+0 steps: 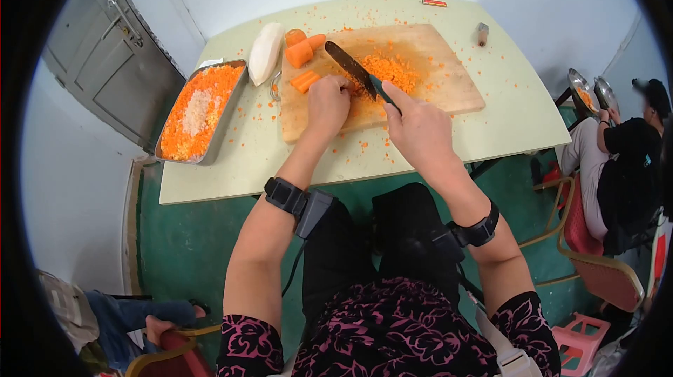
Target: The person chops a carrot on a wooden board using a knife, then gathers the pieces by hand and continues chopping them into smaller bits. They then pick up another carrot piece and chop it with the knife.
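Note:
My right hand (423, 128) is wrapped round the dark handle of a kitchen knife (348, 67), its broad blade slanting up and left over the wooden cutting board (438, 61). Close to the blade, my left hand (329, 102) is closed, its curled fingertips down on carrot at the knife's edge; the piece under them is mostly hidden. Finely chopped carrot (390, 72) is heaped to the right of the blade. Beyond my left hand lie cut carrot sticks (306, 81) and thicker carrot chunks (300, 53).
A metal tray (220, 124) of chopped carrot with a paler heap stands at the table's left. Beside the board lies a peeled white radish-like vegetable (266, 54). A red lighter-like item (434, 3) rests at the back. Another person (631, 145) sits at right with metal bowls.

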Action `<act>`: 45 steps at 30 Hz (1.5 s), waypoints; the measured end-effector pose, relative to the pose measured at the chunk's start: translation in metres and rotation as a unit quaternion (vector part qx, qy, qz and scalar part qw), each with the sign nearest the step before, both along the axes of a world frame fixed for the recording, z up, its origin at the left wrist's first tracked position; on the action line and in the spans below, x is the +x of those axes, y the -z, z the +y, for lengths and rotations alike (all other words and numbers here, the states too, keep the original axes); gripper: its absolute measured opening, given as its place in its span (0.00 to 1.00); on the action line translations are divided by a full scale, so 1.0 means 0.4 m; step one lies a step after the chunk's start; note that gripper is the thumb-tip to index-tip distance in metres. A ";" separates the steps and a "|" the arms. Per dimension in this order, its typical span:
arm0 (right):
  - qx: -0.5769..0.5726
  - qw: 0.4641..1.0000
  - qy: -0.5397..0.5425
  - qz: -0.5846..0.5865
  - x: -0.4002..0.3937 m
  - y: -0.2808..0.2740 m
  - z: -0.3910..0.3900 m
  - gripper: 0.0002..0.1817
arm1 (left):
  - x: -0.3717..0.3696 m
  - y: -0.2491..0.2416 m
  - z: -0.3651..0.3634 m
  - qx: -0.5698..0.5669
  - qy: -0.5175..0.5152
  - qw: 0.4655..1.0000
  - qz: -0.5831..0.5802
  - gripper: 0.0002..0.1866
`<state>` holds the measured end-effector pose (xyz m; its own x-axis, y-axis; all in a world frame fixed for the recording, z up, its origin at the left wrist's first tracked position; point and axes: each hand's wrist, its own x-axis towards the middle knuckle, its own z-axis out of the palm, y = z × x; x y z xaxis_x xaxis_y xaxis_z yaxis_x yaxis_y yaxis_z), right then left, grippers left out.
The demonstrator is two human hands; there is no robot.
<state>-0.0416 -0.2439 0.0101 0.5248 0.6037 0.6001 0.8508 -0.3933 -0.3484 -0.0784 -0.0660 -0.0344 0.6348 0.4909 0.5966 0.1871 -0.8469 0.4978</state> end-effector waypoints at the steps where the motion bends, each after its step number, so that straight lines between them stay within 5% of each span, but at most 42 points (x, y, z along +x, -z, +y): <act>1: -0.001 1.000 0.006 0.018 -0.004 -0.009 -0.004 0.16 | 0.002 0.005 0.000 0.005 -0.002 1.000 -0.003 0.06; 15: 0.005 1.000 0.013 -0.003 0.010 0.014 0.001 0.16 | 0.006 -0.013 -0.019 -0.077 -0.006 0.997 -0.010 0.05; 21: 0.020 0.999 0.014 0.024 -0.001 -0.031 -0.008 0.16 | 0.010 0.007 -0.005 0.005 0.002 0.999 -0.035 0.04; 45: 0.013 0.999 0.015 0.049 -0.004 -0.024 -0.002 0.16 | 0.000 0.002 -0.014 0.036 0.023 0.998 -0.054 0.04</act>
